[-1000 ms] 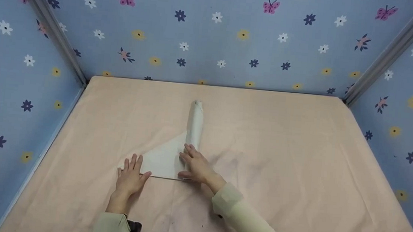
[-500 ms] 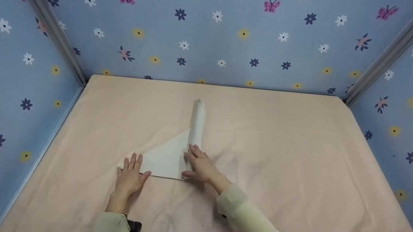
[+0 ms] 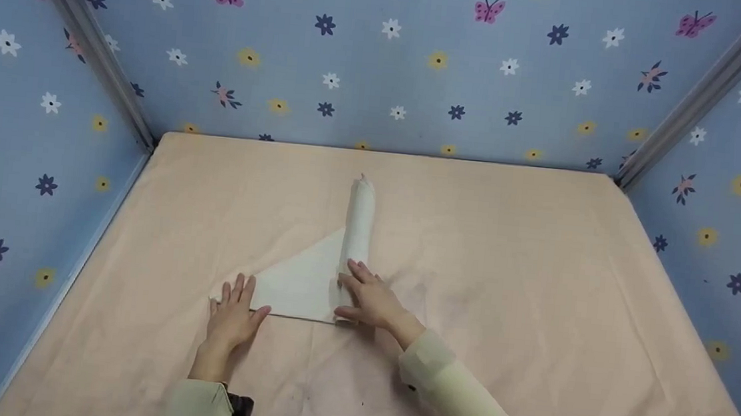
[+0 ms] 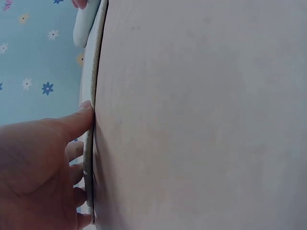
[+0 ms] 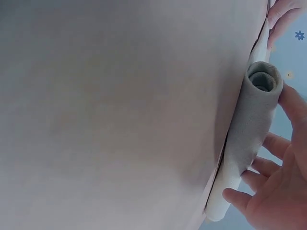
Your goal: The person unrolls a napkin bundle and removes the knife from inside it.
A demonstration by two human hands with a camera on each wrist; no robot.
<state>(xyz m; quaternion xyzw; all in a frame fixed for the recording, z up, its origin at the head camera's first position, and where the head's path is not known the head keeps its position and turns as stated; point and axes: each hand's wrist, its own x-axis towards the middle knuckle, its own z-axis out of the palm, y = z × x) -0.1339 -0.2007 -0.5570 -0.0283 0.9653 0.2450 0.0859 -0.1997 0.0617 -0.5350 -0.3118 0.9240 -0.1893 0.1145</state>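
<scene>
Pale whitish-green woven cloth, partly rolled into a slim tube, lies on a peach fabric-covered table; its flat triangular part extends left of the tube. The left hand rests with straight, spread fingers on the flat part's left corner. The right hand touches the tube's near half, thumb and fingers apart; how firmly they press is hard to tell. Blue floral walls surround the table.
</scene>
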